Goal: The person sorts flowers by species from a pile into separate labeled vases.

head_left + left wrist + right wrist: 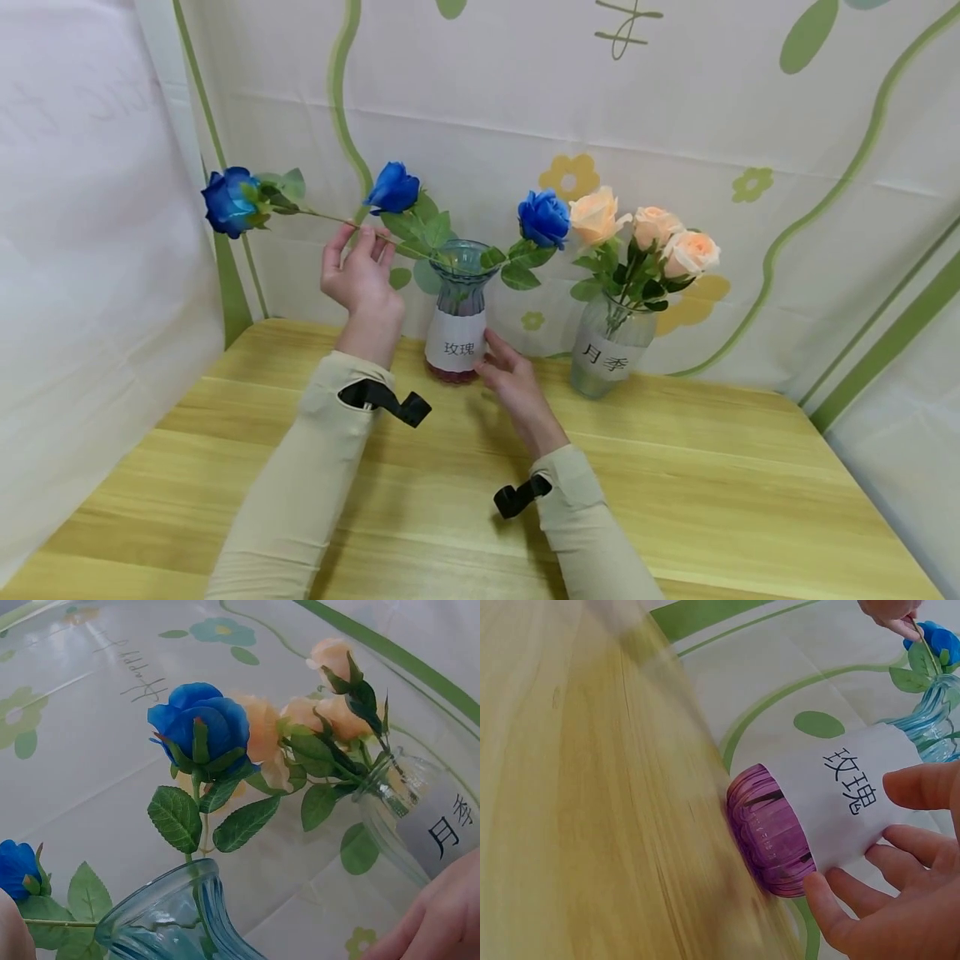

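My left hand (362,271) pinches the thin stem of a blue rose (231,202), whose bloom points left; its stem slants down rightward to the mouth of a ribbed glass vase (461,292). This vase is bluish above and purple at the base, with a white label (847,780) bearing Chinese characters. Two more blue roses, one leaning left (394,188) and one leaning right (544,219), stand at its mouth. Beside the vase's right side, my right hand (517,392) has loosely bent fingers, with fingertips at the label and the purple base.
A clear glass jar (592,385) with its own label stands to the right, holding several peach roses (692,253). Behind the wooden table (420,500) hangs a white printed cloth (465,83). Another white cloth (75,250) borders the left side.
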`<state>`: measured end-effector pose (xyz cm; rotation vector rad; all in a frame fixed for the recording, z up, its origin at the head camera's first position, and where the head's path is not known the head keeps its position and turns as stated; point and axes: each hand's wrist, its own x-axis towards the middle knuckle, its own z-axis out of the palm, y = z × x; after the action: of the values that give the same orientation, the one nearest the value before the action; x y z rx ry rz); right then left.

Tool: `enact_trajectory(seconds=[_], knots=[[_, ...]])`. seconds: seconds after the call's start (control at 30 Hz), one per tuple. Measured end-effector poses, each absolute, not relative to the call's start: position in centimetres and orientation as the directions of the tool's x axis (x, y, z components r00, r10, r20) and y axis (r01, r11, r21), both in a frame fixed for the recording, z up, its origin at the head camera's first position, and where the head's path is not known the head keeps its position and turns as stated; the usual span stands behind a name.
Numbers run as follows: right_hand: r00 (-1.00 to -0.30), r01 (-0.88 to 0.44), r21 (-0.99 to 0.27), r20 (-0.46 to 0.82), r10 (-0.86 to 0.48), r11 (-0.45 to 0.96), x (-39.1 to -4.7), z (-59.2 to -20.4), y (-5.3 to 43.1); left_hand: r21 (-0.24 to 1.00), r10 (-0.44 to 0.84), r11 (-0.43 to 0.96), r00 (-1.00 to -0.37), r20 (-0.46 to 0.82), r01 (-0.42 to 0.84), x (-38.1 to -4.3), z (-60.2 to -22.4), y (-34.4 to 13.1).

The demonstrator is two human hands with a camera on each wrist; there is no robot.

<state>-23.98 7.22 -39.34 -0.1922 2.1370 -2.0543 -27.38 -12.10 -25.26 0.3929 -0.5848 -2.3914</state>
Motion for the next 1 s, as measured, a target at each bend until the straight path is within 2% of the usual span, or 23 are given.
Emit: enact_trajectory(seconds=[0.53,0.77,1.0], knots=[[-0.976,0.035,-0.998,-0.046,-0.212,0.057,-24.3,-39.3,7.3,0.563,-0.656,-0.656,-0.749,-0.096,0.502,-28.2,-25.0,-11.3],[-0.974,0.026,-0.998,-0.039,-0.224,0.059,-24.3,-39.2,7.4,0.610,-0.634,-0.658,-0.762,-0.132,0.442,-28.7,-25.7,-9.9],[-0.974,0.036,-0.998,-0.048,-0.220,0.058,-24.1,-39.3,7.4,0.722,-0.609,-0.595,-0.784,-0.118,0.354,-29.1,-27.3,-8.5]])
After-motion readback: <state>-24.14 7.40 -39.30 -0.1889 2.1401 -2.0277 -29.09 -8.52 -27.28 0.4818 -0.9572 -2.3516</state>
